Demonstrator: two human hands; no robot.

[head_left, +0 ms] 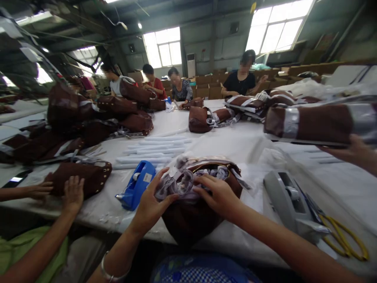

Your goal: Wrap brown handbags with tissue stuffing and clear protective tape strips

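A dark brown handbag (pixel 191 224) stands at the table's front edge before me, its zipped top open and pale grey stuffing (pixel 219 172) showing inside. Over the left of its opening lies a bunched strap (pixel 179 182) in clear plastic wrap. My left hand (pixel 151 202) curls round this bundle from the left, thumb in front. From the right, my right hand (pixel 219 196) reaches over the opening, its bent fingers and thumb closed at the bundle's edge. What lies under those fingertips is partly hidden.
A blue tape dispenser (pixel 138 184) is left of the bag; a grey tape dispenser (pixel 287 204) and yellow-handled scissors (pixel 341 236) lie right. White rolls (pixel 153 151) lie behind. A neighbour's hands (pixel 73 192) press a brown bag (pixel 94 177) at left; another hand (pixel 359 153) touches a wrapped bag (pixel 324 122) at right.
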